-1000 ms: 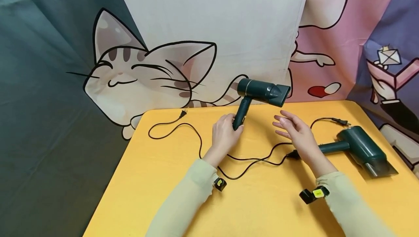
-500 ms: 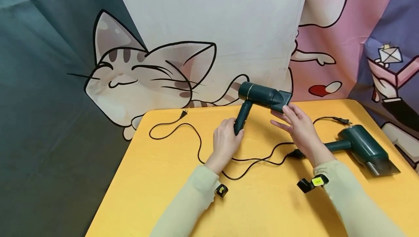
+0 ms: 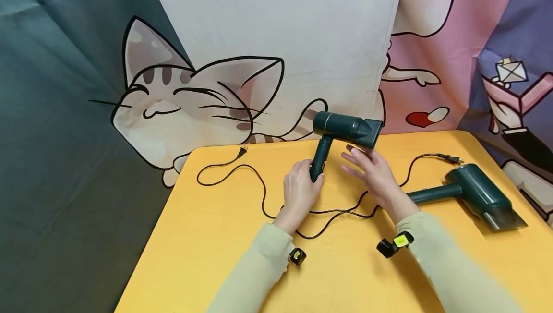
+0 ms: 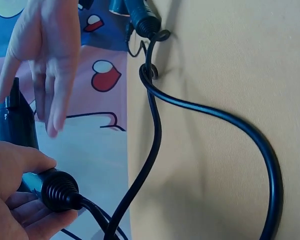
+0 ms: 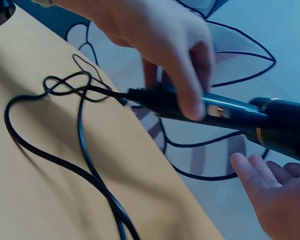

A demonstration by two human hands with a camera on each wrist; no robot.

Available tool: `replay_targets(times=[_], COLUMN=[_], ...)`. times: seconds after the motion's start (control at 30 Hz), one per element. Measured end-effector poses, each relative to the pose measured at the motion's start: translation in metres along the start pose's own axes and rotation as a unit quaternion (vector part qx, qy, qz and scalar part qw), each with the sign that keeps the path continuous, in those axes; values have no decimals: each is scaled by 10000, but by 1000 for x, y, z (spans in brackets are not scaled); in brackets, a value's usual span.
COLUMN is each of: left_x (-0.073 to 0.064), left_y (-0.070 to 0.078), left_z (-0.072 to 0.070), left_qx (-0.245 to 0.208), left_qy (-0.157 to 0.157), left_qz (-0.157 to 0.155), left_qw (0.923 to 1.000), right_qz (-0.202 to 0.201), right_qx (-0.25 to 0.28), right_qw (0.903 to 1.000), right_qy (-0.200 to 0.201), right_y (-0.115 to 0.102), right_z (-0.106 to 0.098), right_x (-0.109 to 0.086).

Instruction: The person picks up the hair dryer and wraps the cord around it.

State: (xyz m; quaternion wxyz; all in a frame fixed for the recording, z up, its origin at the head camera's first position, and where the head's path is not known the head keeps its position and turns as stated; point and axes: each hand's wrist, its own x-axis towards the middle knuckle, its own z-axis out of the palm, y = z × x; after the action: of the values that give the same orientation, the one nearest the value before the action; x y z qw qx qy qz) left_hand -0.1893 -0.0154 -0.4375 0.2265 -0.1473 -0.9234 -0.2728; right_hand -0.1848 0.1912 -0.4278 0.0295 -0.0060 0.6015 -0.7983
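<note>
In the head view my left hand point(image 3: 299, 190) grips the handle of a dark green hair dryer point(image 3: 339, 126), raised above the table with its flat nozzle point(image 3: 371, 133) pointing right. My right hand point(image 3: 375, 176) is just below the nozzle, fingers loosely extended and curled round nothing. The right wrist view shows a small switch point(image 5: 219, 111) on the handle, beside the left hand's fingers. From the left wrist view, the cord point(image 4: 155, 125) leaves the ribbed handle end point(image 4: 60, 190) beneath the left palm.
A second dark green hair dryer point(image 3: 481, 193) lies on the yellow table point(image 3: 164, 255) at the right. Thin black cords cross in the middle, with one plug point(image 3: 242, 151) at the back left and another plug point(image 3: 451, 159) at the back right. A cartoon-printed cloth point(image 3: 281, 25) hangs behind.
The right hand came up to the nozzle, then slid left and down beneath the dryer's barrel. The held hair dryer sank slightly; the left hand kept its grip on the handle.
</note>
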Motion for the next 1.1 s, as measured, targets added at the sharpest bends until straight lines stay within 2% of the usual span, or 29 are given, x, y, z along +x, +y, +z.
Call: replay_targets(times=[0.23,0.4,0.63,0.87,0.97,1.1], left_x=[-3,-5,-7,-8,-9,-8], left_y=[5,7,11,14,15,14], left_z=[2,5,9,10,9,0], left_qx=[-101,-28,162,327,245,81], left_qy=[71,70,-105,-236,-434,-1020], left_qz=[75,129,112,257,246,52], left_qw=[9999,9999,9998,9989,9985,9947], right_qz=[186,306,397,438,425,371], right_qx=[-38,-345,-363,-374,-389,-403], right_qw=[9998,9986,9974,9961,9960,9967], right_qy=[110,239,473,668,690,603], right_y=[14,19,25,30,31,31], right_z=[18,27,29,25,22,18], right_x=[13,20,27,29,29,29])
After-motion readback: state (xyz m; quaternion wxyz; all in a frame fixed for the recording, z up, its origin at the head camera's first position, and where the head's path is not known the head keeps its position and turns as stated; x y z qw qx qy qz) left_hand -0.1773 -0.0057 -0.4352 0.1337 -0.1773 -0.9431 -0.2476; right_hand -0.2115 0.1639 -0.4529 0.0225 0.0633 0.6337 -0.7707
